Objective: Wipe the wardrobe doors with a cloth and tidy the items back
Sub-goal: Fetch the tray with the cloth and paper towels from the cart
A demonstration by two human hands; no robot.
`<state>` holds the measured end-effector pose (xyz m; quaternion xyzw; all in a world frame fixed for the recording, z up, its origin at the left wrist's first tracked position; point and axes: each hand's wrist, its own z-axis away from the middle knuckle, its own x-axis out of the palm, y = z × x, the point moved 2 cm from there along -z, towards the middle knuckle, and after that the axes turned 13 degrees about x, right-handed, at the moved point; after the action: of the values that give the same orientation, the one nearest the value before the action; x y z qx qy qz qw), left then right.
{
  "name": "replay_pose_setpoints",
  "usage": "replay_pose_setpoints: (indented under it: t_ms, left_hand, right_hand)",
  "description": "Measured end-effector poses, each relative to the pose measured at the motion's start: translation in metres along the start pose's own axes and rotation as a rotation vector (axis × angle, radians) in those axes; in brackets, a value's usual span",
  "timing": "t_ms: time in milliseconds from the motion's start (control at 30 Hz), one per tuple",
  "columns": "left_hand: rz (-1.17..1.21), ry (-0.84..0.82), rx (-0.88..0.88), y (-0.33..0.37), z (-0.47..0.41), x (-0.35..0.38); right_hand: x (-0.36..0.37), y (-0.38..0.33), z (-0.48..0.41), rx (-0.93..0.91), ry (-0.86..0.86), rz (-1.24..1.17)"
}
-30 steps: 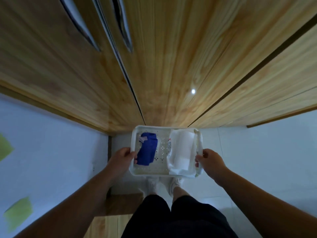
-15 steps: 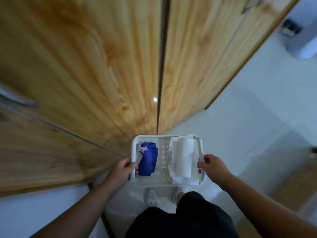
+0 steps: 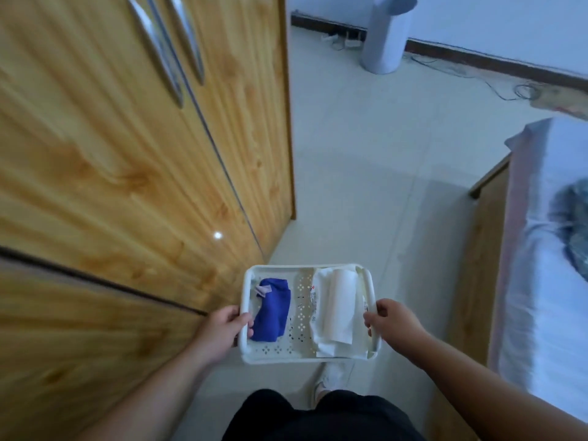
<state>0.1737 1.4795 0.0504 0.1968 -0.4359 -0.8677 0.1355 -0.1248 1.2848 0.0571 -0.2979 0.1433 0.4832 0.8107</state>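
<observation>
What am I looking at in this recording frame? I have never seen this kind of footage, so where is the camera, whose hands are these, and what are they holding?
No machine here: a person wears a wide-angle camera on the head, looking forward and down, which bends straight lines. Only this one view exists. The left hand and right hand each grip a short side of a white perforated plastic basket, carried in the air above the pale tiled floor. Inside it, a folded blue cloth lies on the left and a white wipes packet with a sheet over it on the right. The closed wooden wardrobe doors with long metal handles stand to the left. On the right is a bed; farther off, a grey cylindrical bin.
</observation>
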Motion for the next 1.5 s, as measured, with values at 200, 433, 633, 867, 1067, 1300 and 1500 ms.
replay_pose_setpoints:
  t_ms: [200, 433, 633, 867, 1067, 1300, 1500]
  left_hand:
    - [-0.047, -0.083, 0.01, 0.063, -0.069, 0.027]
    - [-0.156, -0.171, 0.075, 0.131, -0.167, 0.048]
    - [-0.181, -0.262, 0.112, 0.203, -0.251, 0.074]
    - [-0.221, -0.306, 0.105, 0.264, -0.336, 0.118]
    - [-0.277, -0.316, 0.068, 0.315, -0.414, 0.17]
    - [-0.349, -0.289, 0.078, 0.4, -0.486, 0.224]
    - [-0.302, -0.28, 0.091, 0.463, -0.558, 0.266]
  right_hand:
    - [-0.046, -0.011, -0.036, 0.062, 0.056, -0.135]
    - [-0.078, -0.052, -0.088, 0.18, 0.132, -0.24]
    - [-0.125, -0.091, -0.121, 0.237, 0.196, -0.317]
    - [-0.185, -0.12, -0.172, 0.247, 0.244, -0.435]
    - [-0.254, -0.14, -0.25, 0.235, 0.218, -0.482]
    - [-0.356, -0.176, -0.32, 0.207, 0.168, -0.474]
    - [-0.434, -0.22, -0.387, 0.194, 0.184, -0.465]
